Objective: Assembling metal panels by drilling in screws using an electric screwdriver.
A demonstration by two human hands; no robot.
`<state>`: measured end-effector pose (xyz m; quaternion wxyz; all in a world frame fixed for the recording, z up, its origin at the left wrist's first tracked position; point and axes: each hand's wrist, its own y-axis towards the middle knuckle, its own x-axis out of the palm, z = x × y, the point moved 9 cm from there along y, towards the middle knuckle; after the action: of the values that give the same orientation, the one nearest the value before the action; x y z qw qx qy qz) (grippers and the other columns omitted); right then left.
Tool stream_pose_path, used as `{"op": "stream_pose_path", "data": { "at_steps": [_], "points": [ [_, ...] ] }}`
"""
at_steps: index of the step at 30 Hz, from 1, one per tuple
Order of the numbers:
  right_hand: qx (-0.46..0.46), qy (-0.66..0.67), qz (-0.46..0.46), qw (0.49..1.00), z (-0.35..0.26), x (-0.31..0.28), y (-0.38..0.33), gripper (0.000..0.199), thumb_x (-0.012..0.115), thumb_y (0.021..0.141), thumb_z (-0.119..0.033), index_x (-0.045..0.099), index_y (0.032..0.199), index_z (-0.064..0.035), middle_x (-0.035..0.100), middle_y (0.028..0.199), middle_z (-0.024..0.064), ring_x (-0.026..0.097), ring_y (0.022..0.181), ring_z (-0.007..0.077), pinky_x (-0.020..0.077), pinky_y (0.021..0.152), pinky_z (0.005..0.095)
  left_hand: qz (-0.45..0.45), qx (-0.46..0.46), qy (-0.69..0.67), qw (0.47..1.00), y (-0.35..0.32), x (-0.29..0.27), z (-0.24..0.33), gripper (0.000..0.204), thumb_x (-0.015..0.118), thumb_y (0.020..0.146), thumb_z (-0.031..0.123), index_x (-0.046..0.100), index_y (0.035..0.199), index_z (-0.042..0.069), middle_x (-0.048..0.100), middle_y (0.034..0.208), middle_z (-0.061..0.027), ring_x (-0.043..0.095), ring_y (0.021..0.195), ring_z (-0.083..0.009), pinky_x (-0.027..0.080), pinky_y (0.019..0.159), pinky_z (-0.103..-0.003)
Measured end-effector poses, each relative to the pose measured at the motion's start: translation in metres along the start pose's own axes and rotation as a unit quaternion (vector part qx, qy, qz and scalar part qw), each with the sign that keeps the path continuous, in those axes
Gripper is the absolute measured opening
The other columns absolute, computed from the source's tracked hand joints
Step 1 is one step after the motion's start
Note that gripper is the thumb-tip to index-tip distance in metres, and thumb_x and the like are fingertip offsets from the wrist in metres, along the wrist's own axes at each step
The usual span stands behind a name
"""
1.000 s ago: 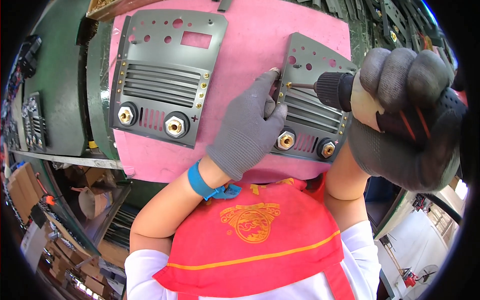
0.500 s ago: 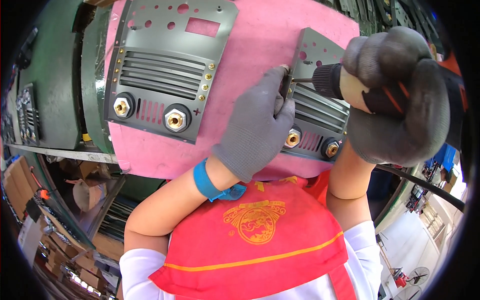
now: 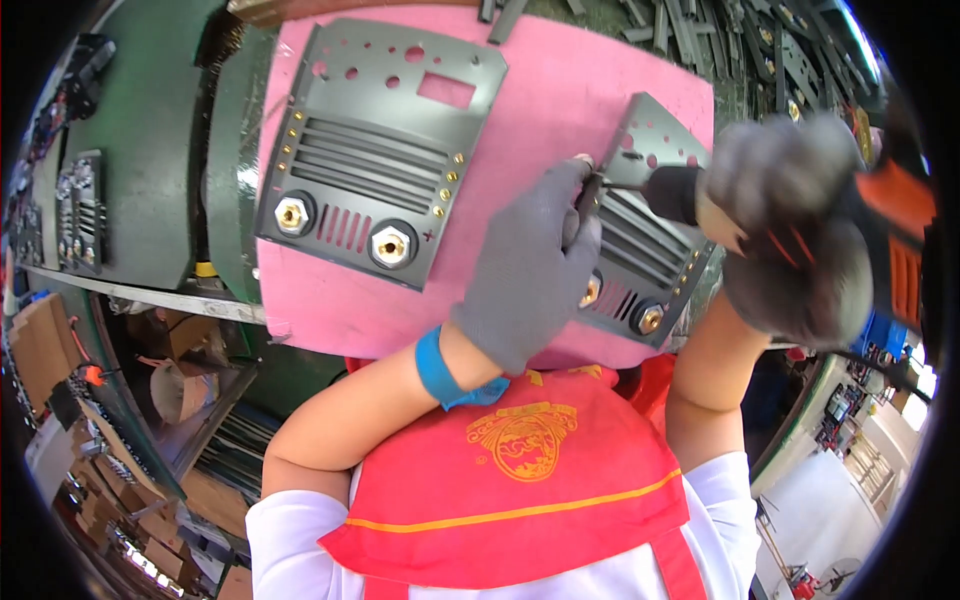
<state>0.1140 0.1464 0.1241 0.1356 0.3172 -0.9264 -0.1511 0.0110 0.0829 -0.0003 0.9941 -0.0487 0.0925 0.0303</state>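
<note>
My left hand [image 3: 535,260], in a grey glove, pinches the left edge of a dark grey metal front panel [image 3: 642,150], thumb and fingertips beside its row of side holes. That panel has louvre slots and two brass-centred round sockets, one partly behind my hand. Gripped in my gloved right hand [image 3: 795,225], which is blurred, is a power screwdriver [image 3: 672,193] with orange and black parts. Its thin bit points left, to the panel edge by my left fingertips; whether it touches a screw I cannot tell. A matching panel [image 3: 378,155] lies to the left, with brass screws along both sides.
Both panels lie on a pink mat [image 3: 540,85]. Loose dark metal strips [image 3: 690,40] are heaped behind it. To the left are a green board [image 3: 130,200] and a small stack of parts [image 3: 82,210]. Cardboard boxes [image 3: 185,388] sit on a lower shelf.
The whole view has shifted, so the mat and panels appear further right and lower. My left hand stays on the panel edge; the screwdriver bit is still beside it.
</note>
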Motion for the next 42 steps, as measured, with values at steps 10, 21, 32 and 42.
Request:
{"op": "stream_pose_path", "data": {
  "at_steps": [10, 21, 32, 42],
  "points": [
    [0.038, 0.032, 0.135, 0.990, 0.026, 0.021, 0.000, 0.032, 0.073, 0.075, -0.012, 0.049, 0.093, 0.0001, 0.050, 0.070, 0.0048, 0.046, 0.049, 0.0159, 0.0431, 0.051, 0.0322, -0.049, -0.003, 0.031, 0.998, -0.005, 0.009, -0.013, 0.042, 0.053, 0.086, 0.005, 0.049, 0.126, -0.007, 0.062, 0.100, -0.0297, 0.061, 0.091, -0.0448, 0.049, 0.080, -0.049],
    [-0.121, 0.045, 0.324, 0.937, -0.094, -0.180, -0.068, 0.026, 0.060, 0.093, -0.027, 0.049, 0.087, -0.0037, 0.042, 0.069, 0.0009, 0.038, 0.063, 0.0116, 0.0329, 0.061, 0.0269, 0.032, 0.142, 0.111, 0.983, 0.048, -0.103, 0.049, 0.030, 0.058, 0.094, 0.023, 0.063, 0.115, 0.002, 0.058, 0.078, -0.0064, 0.057, 0.077, -0.0128, 0.048, 0.073, -0.030],
    [-0.001, -0.411, 0.529, 0.742, -0.107, -0.178, -0.125, 0.026, 0.061, 0.088, -0.016, 0.056, 0.108, -0.0002, 0.064, 0.095, 0.0048, 0.057, 0.076, 0.0106, 0.0466, 0.071, 0.0286, 0.074, 0.278, 0.363, 0.886, 0.140, -0.140, 0.080, 0.035, 0.051, 0.096, 0.019, 0.059, 0.128, 0.007, 0.059, 0.131, -0.0179, 0.047, 0.130, -0.0378, 0.039, 0.108, -0.041],
    [0.317, -0.376, 0.295, 0.819, 0.036, -0.094, -0.162, 0.031, 0.058, 0.093, -0.026, 0.064, 0.115, -0.0039, 0.068, 0.082, 0.0174, 0.068, 0.074, 0.0234, 0.0511, 0.070, 0.0336, 0.047, -0.060, 0.604, 0.793, -0.005, -0.208, -0.024, 0.035, 0.054, 0.097, 0.028, 0.054, 0.125, 0.008, 0.065, 0.084, -0.0219, 0.062, 0.077, -0.0422, 0.049, 0.067, -0.051]
  ]
}}
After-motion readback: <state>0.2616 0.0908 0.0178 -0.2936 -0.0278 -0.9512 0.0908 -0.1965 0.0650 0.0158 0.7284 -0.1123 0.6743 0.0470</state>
